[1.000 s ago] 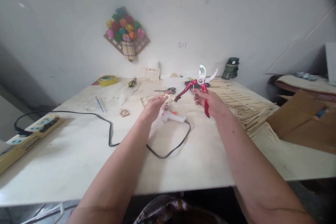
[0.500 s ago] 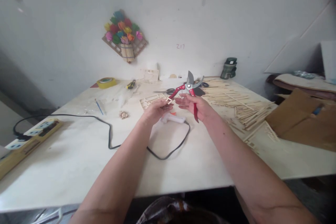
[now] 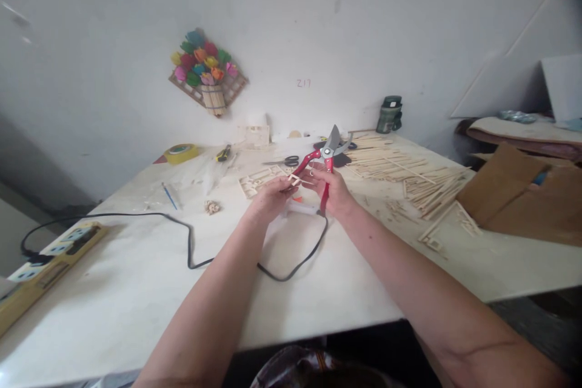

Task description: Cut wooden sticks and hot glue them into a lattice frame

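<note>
We pinch small sticks [image 3: 295,180] at the tip of our nearly closed left hand [image 3: 271,197]. Our right hand [image 3: 336,191], loosely curled, holds red clippers [image 3: 327,152] beside them, well back from the front edge of the table [image 3: 154,297].

One left hand [image 3: 271,197] and one right hand [image 3: 337,193] are counted, with one pair of shears [image 3: 328,152], one glue gun [image 3: 302,208], one power strip [image 3: 57,267], one tape roll [image 3: 182,155], one cutter [image 3: 224,153], one bottle [image 3: 389,115], one flower decoration [image 3: 205,68] and at least one pair of scissors [image 3: 291,161]; dozens of wooden sticks [image 3: 386,165] are shown, too overlapped to be tallied.
</note>
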A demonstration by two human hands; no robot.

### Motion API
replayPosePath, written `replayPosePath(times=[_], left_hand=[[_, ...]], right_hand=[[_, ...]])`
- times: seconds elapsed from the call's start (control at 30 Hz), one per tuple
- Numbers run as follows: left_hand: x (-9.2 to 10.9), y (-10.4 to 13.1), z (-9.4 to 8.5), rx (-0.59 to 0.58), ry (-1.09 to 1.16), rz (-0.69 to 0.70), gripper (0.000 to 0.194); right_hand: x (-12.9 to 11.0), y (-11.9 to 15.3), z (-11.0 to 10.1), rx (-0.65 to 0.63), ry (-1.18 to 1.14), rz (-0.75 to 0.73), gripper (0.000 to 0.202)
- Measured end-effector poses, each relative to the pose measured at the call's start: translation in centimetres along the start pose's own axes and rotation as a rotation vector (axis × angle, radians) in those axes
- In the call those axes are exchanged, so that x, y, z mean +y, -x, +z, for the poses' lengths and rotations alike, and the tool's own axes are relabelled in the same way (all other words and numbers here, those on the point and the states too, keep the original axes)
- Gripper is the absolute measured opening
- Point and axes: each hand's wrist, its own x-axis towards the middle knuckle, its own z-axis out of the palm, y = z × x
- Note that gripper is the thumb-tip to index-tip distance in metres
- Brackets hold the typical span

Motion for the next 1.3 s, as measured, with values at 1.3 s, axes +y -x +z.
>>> replayPosePath(times=[1.3], left_hand=[[0.3, -0.1, -1.1, -0.029, -0.556, -0.023, 0.016]], right_hand=[[-2.5, 0.4, -1.0, -0.140, 0.483, 0.007, 0.033]])
